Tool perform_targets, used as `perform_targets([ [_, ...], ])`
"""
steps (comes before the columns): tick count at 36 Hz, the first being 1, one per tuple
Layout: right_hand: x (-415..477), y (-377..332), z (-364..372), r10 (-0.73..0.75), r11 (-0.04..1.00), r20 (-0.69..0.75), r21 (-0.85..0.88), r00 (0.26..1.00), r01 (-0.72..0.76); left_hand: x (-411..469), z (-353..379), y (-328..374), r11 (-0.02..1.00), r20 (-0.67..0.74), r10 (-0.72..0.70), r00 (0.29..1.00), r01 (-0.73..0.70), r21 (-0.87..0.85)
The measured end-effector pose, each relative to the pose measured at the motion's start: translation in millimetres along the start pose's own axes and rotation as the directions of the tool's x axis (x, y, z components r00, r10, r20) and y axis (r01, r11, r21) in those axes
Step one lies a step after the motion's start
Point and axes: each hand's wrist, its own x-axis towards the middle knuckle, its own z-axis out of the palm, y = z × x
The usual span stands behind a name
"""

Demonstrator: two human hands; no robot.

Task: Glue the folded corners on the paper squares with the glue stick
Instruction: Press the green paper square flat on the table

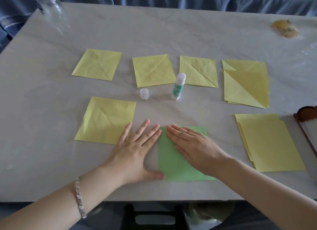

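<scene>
The green paper square (173,163) lies close to the near edge of the pale marbled desk (51,161). Bare desk separates it from the upright, uncapped white-and-green glue stick (178,86) and its translucent cap (144,93). A folded yellow paper square (106,121) lies to the left, and a stack of yellow sheets (269,142) well to the right. The left hand (135,147) lies flat with fingers spread, its thumb touching the green square's left edge. The right hand (193,147) presses flat on it, fingers straight. Each grip is released.
</scene>
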Motion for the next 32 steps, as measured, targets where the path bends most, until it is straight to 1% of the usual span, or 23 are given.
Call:
perform_targets([
  [3,-0.1,-4.5,2.0,0.014,1.000,-0.010,-0.008,1.000,-0.014,-2.2,-2.2,-4.4,1.000,0.000,-0.002,1.000,0.002,0.016],
  [6,-2.6,-10.2,2.7,-0.005,1.000,0.032,-0.004,0.999,0.005,-1.6,-3.8,-3.3,1.000,0.024,-0.017,1.000,0.017,0.007],
  [10,-18.6,-21.3,2.6,-0.135,0.989,0.102,0.071,0.986,0.128,-1.7,-2.6,-3.5,0.999,0.022,-0.028,0.999,0.028,0.019],
  [13,-36.1,-29.9,5.5,-0.259,0.956,0.111,0.171,0.960,0.238,-2.7,-4.2,-2.3,1.000,0.054,-0.022,0.998,0.021,0.021],
  [14,-40.0,-29.9,5.7,-0.289,0.946,0.105,0.185,0.952,0.267,-2.3,-4.9,-2.0,1.000,0.078,-0.024,0.997,0.023,0.014],
  [17,-38.0,-21.8,4.1,-0.345,0.929,0.120,0.184,0.931,0.321,-2.2,-5.9,-1.6,1.000,0.085,-0.018,0.996,0.017,0.010],
  [19,-26.9,-12.0,2.2,-0.305,0.943,0.126,0.181,0.944,0.280,-1.5,-9.7,0.0,0.999,0.083,-0.034,0.996,0.034,0.004],
  [21,-13.0,1.5,0.0,-0.203,0.973,0.110,0.136,0.973,0.188,-0.6,-14.8,0.6,0.999,0.155,-0.038,0.987,0.039,-0.004],
  [23,-1.7,13.1,-3.3,-0.111,0.990,0.103,0.096,0.988,0.102,-1.3,-15.0,2.3,0.999,0.151,-0.047,0.987,0.050,-0.012],
  [25,2.8,16.1,-5.3,-0.073,0.996,0.102,0.062,0.992,0.067,-1.6,-16.5,3.9,0.998,0.191,-0.067,0.979,0.067,0.009],
  [28,-9.0,6.5,-4.0,-0.084,0.995,0.113,0.061,0.990,0.077,-2.3,-17.0,4.0,0.997,0.204,-0.078,0.976,0.077,0.011],
  [30,-27.2,-2.2,-1.2,-0.132,0.986,0.150,0.119,0.980,0.115,-2.6,-16.8,3.7,0.997,0.213,-0.081,0.974,0.081,0.009],
  [32,-46.8,-7.0,0.6,-0.208,0.969,0.154,0.170,0.966,0.182,-3.0,-17.8,4.4,0.997,0.223,-0.071,0.972,0.069,0.017],
])
